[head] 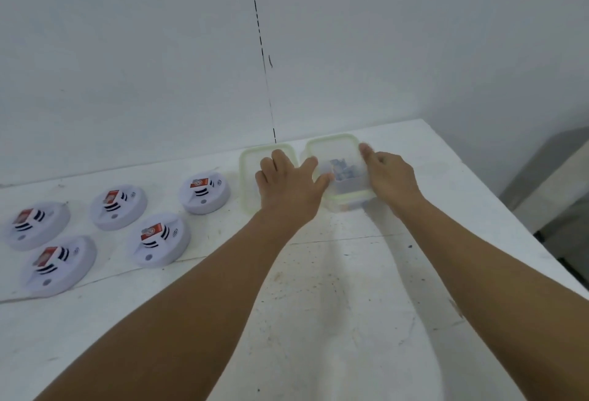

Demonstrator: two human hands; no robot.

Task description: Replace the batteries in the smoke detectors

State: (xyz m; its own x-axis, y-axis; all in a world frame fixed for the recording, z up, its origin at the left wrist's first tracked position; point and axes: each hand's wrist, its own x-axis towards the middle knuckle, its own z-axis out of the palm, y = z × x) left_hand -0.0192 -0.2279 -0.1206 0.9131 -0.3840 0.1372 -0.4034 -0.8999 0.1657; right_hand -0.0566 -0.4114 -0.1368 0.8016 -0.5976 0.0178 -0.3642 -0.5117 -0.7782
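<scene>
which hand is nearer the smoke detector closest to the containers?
Left. The left hand lies just right of that smoke detector, over the left container. The right hand is farther right, beyond the right container, gripping its edge.
</scene>
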